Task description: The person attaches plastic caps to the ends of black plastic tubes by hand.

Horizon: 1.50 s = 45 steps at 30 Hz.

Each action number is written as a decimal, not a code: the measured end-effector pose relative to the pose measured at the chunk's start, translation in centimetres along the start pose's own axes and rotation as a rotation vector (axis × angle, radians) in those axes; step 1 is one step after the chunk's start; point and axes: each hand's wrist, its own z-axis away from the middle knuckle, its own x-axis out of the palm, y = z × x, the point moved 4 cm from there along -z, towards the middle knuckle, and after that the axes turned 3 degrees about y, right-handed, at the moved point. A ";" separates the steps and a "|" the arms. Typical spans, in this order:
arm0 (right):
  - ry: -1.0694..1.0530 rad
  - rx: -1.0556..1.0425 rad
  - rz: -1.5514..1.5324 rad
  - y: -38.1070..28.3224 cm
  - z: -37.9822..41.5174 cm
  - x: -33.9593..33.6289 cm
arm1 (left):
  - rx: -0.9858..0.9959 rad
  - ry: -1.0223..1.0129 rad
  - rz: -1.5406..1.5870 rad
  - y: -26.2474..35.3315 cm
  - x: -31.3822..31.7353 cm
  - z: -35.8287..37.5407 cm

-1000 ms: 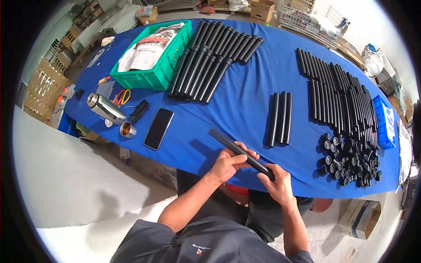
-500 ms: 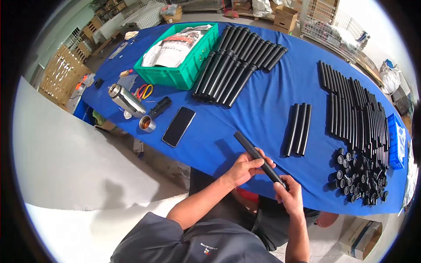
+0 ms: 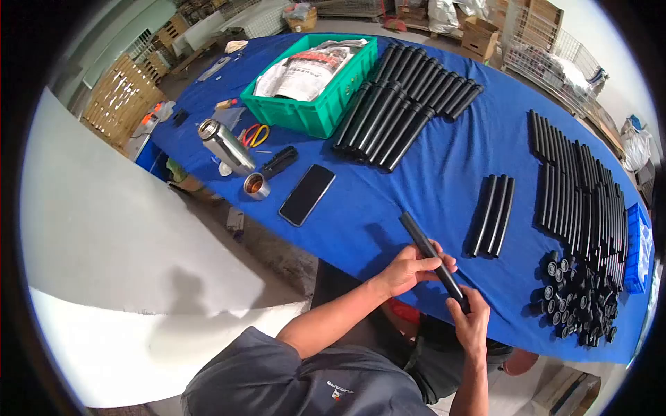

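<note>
A black tube (image 3: pixel 420 236) is held at a slant over the table's front edge. My left hand (image 3: pixel 411 269) is closed round its middle, thumb on top. Around the lower end my right hand (image 3: pixel 472 317) is wrapped, hiding most of that end. To the right of my hands lie three loose black tubes (image 3: pixel 494 216). Farther right are rows of similar tubes (image 3: pixel 576 191), with a heap of small black end fittings (image 3: pixel 579 298) in front of them. Behind my hands, a stack of black tubes with collars (image 3: pixel 395 111) lies beside the green crate.
The blue cloth-covered table (image 3: pixel 374 201) carries a green crate (image 3: pixel 291 114) with printed sacking, a phone (image 3: pixel 307 195), a steel flask (image 3: pixel 227 147), its cup (image 3: pixel 256 186), scissors (image 3: pixel 257 135) and a black tool (image 3: pixel 279 161). A blue bin (image 3: pixel 635 249) stands at the right edge.
The camera view has turned, so the table's things appear shifted to the right. Both hands keep hold of the black tube in nearly the same pose.
</note>
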 end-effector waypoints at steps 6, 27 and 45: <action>0.076 -0.184 0.219 -1.2 0.0 0.5 | 0.028 -0.038 0.040 -0.4 -0.9 -0.4; 0.100 -0.068 0.112 -0.1 -0.2 0.5 | 0.027 -0.027 0.107 -0.5 -1.1 -0.3; 0.029 0.210 -0.275 -0.3 0.8 1.2 | -0.036 -0.064 0.071 -0.7 -0.9 -0.2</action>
